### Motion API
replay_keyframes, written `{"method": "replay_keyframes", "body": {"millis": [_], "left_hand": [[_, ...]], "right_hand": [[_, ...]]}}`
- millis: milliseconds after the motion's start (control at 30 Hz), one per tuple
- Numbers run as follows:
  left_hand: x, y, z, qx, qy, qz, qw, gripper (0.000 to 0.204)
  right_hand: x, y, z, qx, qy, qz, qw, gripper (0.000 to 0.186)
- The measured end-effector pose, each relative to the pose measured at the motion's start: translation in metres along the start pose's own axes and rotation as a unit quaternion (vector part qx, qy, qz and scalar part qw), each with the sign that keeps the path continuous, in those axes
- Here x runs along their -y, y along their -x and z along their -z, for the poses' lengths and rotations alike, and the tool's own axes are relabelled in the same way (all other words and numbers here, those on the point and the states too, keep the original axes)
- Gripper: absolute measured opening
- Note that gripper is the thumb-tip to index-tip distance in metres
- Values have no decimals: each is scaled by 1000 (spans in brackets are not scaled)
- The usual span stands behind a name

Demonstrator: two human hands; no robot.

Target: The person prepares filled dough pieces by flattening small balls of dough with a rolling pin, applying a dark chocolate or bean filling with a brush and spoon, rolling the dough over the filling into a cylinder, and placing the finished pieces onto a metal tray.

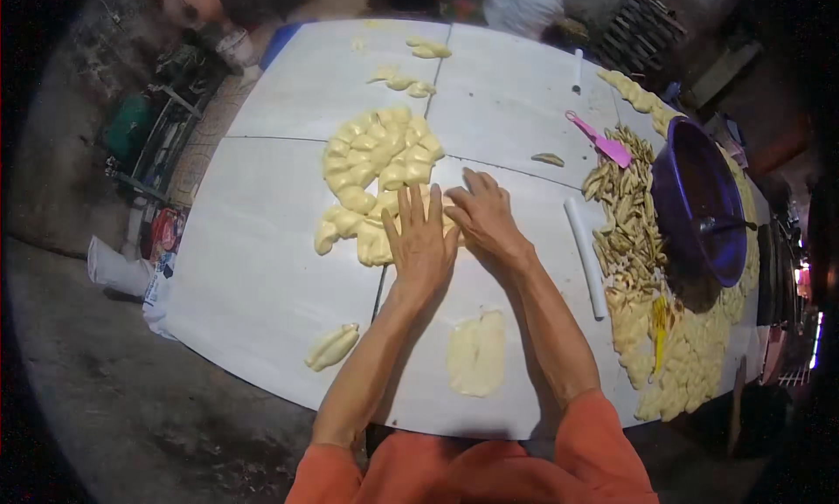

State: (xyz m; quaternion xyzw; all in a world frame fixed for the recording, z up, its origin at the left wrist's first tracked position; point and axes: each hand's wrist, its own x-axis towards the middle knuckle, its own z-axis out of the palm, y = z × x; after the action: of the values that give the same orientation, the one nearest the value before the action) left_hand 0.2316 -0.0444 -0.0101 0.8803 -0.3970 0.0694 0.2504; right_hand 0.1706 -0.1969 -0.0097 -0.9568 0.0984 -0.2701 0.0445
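My left hand (419, 242) lies palm down with fingers spread on a cluster of pale dough pieces (367, 163) in the middle of the table. Just to its right, my right hand (484, 211) rests with fingers apart and slightly bent, its thumb side at the edge of the dough, partly hiding it. A flat, oblong dough sheet (476, 351) lies between my forearms. A folded dough piece (332, 347) sits near the front left, and small dough pieces (428, 48) lie at the back.
The white table (236, 277) holds a purple basin (686, 181) at right, brown filled pieces (634, 216), a pink spatula (612, 150), a white rod (585, 259), a yellow utensil (660, 334) and more dough (682, 382). A white sack (118, 268) stands beyond the left edge.
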Motion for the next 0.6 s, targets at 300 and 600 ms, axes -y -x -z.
{"method": "replay_keyframes", "body": {"millis": [300,600], "left_hand": [[6,0,6,68,7,9,998,75],[-2,-11,-2,67,105,-100,987,73]], "right_hand": [[-7,-6,29,100,-638,-415,640,27],[-35,-18,48,320,-426,-294,794,39]]}}
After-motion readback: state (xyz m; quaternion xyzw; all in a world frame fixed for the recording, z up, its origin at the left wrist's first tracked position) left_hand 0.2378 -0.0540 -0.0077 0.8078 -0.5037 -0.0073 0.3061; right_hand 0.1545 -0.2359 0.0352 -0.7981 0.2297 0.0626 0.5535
